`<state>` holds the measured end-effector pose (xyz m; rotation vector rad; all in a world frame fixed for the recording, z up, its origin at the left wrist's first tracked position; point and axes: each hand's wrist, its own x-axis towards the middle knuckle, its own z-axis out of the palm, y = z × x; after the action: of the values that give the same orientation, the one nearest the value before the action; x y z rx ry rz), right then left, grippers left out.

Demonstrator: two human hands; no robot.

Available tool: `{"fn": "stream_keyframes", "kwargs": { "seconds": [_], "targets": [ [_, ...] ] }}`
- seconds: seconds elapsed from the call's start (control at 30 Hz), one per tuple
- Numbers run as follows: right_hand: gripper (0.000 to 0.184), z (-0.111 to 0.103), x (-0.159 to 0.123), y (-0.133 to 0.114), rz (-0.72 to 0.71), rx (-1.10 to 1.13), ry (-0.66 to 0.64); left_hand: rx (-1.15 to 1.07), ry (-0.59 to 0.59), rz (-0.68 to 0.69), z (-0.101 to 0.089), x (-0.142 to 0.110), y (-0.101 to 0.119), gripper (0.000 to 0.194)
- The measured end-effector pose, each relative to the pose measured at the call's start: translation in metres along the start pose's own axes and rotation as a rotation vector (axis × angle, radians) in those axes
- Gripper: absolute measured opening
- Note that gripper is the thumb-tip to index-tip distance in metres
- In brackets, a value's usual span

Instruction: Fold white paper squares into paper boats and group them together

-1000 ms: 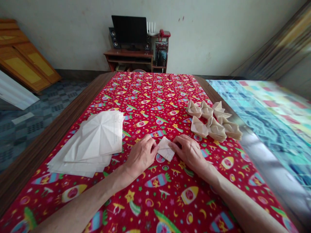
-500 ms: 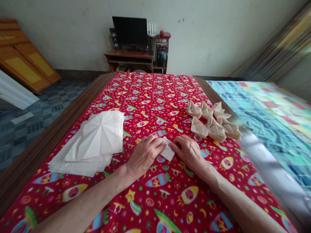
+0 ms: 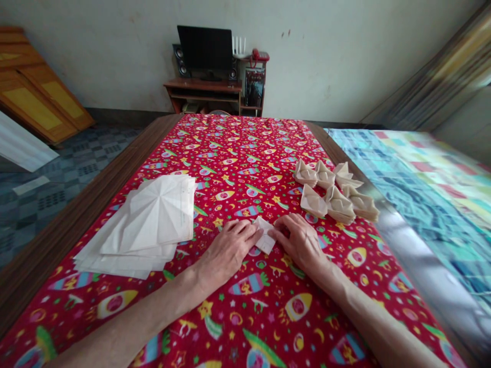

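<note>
1. A small folded paper (image 3: 264, 244) lies on the red patterned cloth (image 3: 230, 138) covering the table (image 3: 125, 171), between the two hands.
2. The left hand (image 3: 232, 246) lays its fingers, held together, over the paper's left side; I cannot tell whether its grip pinches it.
3. The right hand (image 3: 300, 239) has its thumb at the paper's right corner, fingers curled; whether that grip clamps the paper, I cannot tell.
4. Left: creased paper sheets (image 3: 157, 220), stacked unevenly.
5. Far right: folded paper shapes (image 3: 314, 202) in two rows.
</note>
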<state>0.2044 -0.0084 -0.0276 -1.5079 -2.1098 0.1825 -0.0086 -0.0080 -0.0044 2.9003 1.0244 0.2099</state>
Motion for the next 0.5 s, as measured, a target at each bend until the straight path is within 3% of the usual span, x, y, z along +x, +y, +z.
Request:
{"fn": "stream_keyframes", "kwargs": {
  "seconds": [0.13,0.5],
  "targets": [
    [0.024,0.001,0.003,-0.003,0.022,-0.035,-0.008,0.03,-0.006,-0.001,0.002,-0.001,0.0,0.046],
    [0.023,-0.009,0.004,0.011,0.139,-0.014,-0.08,0.058,0.108,-0.014,0.006,-0.019,-0.013,0.042]
  ]
}}
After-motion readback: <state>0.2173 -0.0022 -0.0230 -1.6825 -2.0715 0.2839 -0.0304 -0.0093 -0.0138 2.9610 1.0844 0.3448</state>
